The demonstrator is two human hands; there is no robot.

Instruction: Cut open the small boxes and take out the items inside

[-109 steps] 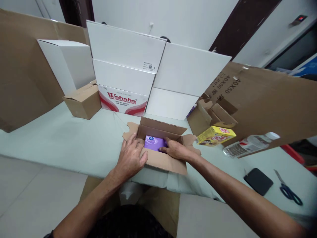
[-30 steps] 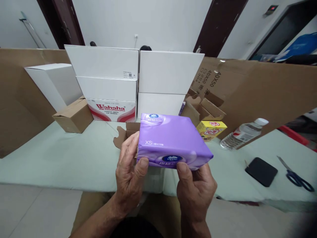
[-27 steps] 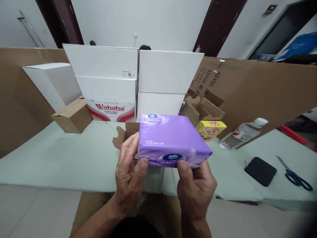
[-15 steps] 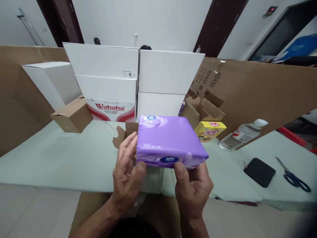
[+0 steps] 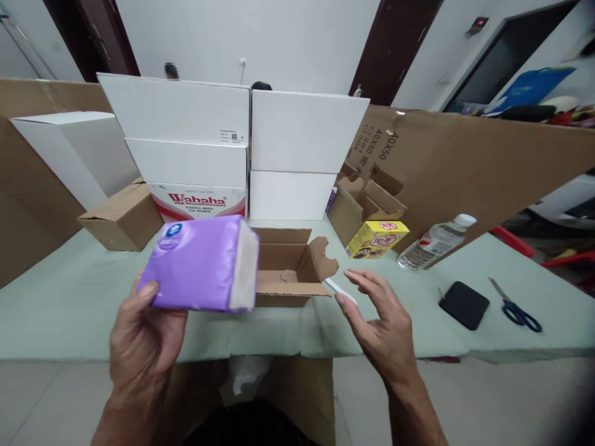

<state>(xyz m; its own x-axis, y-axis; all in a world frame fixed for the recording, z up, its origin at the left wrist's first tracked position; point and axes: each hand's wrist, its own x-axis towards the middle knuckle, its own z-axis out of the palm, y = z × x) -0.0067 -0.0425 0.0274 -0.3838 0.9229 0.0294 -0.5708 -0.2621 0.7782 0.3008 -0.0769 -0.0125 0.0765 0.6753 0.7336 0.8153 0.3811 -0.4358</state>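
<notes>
My left hand [image 5: 146,325] grips a purple pack of tissues [image 5: 195,263] by its left end, raised above the table. The pack's pale end faces right. Behind and right of it an open brown cardboard box [image 5: 290,300] stands on the table, its right flap folded outward; the pack covers its left part. My right hand [image 5: 383,325] is empty, fingers apart, just right of that box. A thin white item [image 5: 341,291] lies between the box and my right fingertips; I cannot make out its kind.
White cartons [image 5: 186,111] stand at the back, with a closed brown box [image 5: 123,217] to their left. On the right are another open brown box [image 5: 346,207], a yellow box [image 5: 376,238], a tilted water bottle [image 5: 434,241], a black flat case [image 5: 463,305] and scissors [image 5: 514,310].
The tissue pack has moved left and turned in my left hand. My right hand has let go of it and moved right. The open box now shows more fully.
</notes>
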